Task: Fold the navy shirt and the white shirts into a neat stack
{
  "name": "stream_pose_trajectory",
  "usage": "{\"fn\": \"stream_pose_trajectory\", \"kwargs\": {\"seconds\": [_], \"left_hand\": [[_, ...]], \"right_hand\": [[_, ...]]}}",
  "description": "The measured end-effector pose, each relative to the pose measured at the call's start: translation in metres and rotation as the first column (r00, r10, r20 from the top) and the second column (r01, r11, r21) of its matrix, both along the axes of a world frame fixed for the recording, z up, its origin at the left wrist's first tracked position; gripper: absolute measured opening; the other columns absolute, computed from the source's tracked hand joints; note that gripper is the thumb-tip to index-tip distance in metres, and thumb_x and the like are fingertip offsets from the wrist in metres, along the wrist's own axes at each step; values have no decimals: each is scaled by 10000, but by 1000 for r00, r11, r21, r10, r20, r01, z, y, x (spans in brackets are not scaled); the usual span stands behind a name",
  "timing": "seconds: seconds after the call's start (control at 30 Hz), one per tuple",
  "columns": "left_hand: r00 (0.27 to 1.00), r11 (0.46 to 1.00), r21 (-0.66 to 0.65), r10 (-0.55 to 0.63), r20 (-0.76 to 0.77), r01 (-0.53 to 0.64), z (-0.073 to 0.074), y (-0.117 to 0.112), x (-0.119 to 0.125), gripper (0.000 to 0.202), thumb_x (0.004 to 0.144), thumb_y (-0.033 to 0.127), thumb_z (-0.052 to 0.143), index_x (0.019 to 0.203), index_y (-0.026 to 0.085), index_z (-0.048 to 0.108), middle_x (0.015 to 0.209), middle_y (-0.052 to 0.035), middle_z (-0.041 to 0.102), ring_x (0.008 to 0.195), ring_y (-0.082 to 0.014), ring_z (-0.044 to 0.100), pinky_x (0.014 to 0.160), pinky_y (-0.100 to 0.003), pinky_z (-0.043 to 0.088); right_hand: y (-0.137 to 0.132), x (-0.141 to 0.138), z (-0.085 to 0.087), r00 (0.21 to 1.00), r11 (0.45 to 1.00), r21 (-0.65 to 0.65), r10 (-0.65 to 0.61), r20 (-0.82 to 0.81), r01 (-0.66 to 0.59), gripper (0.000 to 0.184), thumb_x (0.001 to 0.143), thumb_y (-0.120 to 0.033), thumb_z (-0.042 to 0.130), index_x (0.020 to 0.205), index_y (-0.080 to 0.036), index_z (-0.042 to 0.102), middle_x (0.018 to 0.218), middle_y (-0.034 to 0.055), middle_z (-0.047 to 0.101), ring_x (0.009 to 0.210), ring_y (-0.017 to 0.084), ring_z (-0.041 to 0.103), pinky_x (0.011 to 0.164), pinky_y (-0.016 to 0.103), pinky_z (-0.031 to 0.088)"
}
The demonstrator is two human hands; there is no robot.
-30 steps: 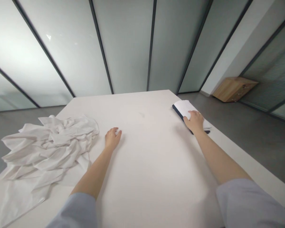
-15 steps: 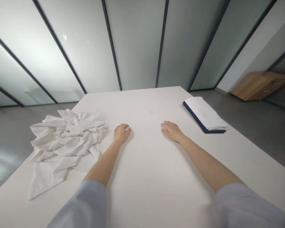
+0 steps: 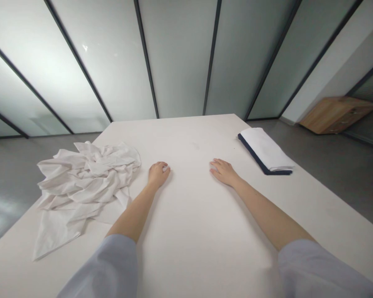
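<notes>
I've got the left hand [image 3: 158, 174] and right hand [image 3: 224, 172] open, empty and well apart on the white table [image 3: 199, 265], left just beside the crumpled white cloth [image 3: 87, 178], right nearer the folded white towel [image 3: 265, 152], its long axis along the table's right edge.

- No text, label, brand, number or sign can be read in this view.
- The crumpled white cloth [image 3: 87, 178] and the folded white cloth [image 3: 265, 151] show no legible marks.
- The wooden drawer unit [image 3: 337, 116] is too small and far off to make out any marking.
</notes>
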State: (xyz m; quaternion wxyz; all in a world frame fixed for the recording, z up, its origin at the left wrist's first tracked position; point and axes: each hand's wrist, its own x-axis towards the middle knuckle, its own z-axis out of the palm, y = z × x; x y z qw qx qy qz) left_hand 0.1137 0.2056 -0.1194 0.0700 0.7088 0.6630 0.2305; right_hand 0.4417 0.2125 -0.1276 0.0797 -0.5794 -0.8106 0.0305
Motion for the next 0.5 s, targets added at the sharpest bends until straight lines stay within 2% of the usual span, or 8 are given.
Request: {"fn": "stream_pose_trajectory", "kwargs": {"seconds": [0.2, 0.37, 0.5], "left_hand": [[1000, 1000, 9, -13, 21, 13, 0, -1, 0, 285, 847, 312, 522, 1038, 186, 692, 1093, -107, 694, 1049, -267, 619, 959, -389, 451], [999, 999, -14, -35, -33, 35, 2, -4, 1, 292, 840, 300, 522, 1056, 181, 676, 1149, -108, 670, 1075, -270, 600, 974, -393, 437], [990, 989, -94, -119, -78, 112, 8, -3, -2, 327, 836, 293, 538, 1120, 176, 650, 1205, -114, 643, 1116, -252, 587, 997, -364, 420]], "right_hand": [[1, 0, 0, 1000, 1000, 0, -6, -5, 6, 469, 940, -390, 410, 1352, -199, 528, 1467, 128, 444, 1369, 277, 373, 1106, 443, 303], [1, 0, -2, 1000, 1000, 9, -8, -11, 9, 450, 940, -376, 416, 1347, -225, 531, 1466, 107, 452, 1367, 268, 377, 1107, 448, 304], [1, -1, 0, 1000, 1000, 3, -11, 1, 11, 455, 941, -374, 414, 1347, -206, 532, 1468, 118, 449, 1359, 271, 388, 1109, 449, 306]]}}
